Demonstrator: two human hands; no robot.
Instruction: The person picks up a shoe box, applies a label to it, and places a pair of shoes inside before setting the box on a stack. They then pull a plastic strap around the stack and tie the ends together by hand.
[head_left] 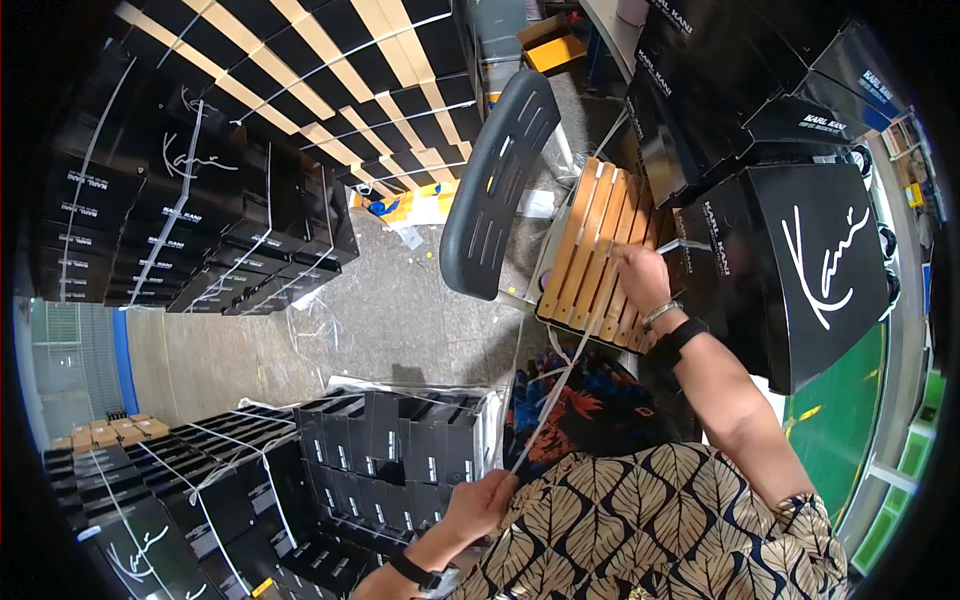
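My left hand (480, 505) is closed on one part of a pale flat strap (546, 411), low in the view beside my patterned top. From there the strap runs taut up and across the front edge of a slatted wooden seat (575, 250). Above the slats, my right hand (642, 275) is closed on the strap's upper stretch, its fingers pinched together. A stack of black boxes (745, 255) bound with a pale strap stands just right of that hand. A dark plastic chair backrest (500, 185) rises left of the seat.
Strapped stacks of black boxes stand at the left (190, 190) and lower left (390, 450). Black and tan boxes (330, 70) are piled at the far side. Scraps and loose strap lie on the grey floor (410, 300). A yellow-brown carton (552, 45) sits at the back.
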